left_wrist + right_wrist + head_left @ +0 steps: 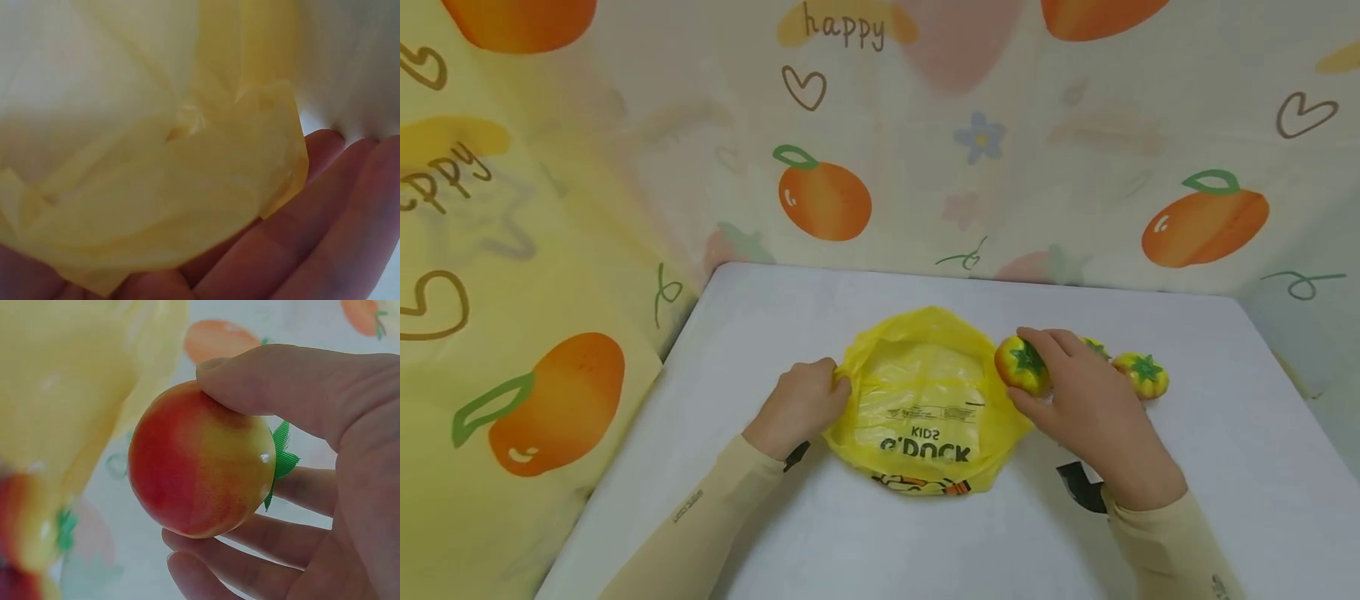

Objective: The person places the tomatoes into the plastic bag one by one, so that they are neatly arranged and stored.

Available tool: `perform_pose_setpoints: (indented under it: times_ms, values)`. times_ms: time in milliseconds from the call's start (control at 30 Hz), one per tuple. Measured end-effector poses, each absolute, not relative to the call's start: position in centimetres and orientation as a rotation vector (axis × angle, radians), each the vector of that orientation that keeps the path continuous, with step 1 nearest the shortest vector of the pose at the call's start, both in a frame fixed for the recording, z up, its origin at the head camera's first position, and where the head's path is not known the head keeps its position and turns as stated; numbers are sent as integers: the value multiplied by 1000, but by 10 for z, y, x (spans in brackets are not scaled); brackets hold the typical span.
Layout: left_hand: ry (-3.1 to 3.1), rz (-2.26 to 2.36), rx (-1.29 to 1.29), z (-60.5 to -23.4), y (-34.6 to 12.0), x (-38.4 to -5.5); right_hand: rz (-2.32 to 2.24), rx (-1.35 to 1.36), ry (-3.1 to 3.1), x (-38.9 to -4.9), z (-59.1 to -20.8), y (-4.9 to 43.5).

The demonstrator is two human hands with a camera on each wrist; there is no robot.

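My left hand [805,400] pinches the left rim of a yellow plastic bag [917,417], whose mouth gapes wide in the head view. Up close in the left wrist view, thin bag film [187,187] lies against the curled fingers [300,244]. My right hand [1090,408] grips a red-and-yellow toy tomato [1023,367] with a green leafy top, right by the bag's right rim. Thumb and fingers wrap the same tomato [200,462] in the right wrist view. Behind that hand lie another tomato [1142,375] and one partly hidden [1096,346].
A white table [775,317] carries everything. Patterned curtains [910,208] with oranges and hearts hang along its back and left side. Black shapes [1081,487] show beside the right wrist, partly covered by it.
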State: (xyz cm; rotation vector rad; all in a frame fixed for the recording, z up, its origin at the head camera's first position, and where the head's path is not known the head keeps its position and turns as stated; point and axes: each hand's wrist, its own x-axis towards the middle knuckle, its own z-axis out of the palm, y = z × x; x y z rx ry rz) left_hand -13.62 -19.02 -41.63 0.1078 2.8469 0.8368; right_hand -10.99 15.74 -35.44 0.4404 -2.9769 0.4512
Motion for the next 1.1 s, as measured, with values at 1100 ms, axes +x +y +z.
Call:
perform_pose_setpoints:
  times_ms: [1100]
  values:
    - [2770,805,20,-412,-193,-139,676,686,-3064,-159,-395,29]
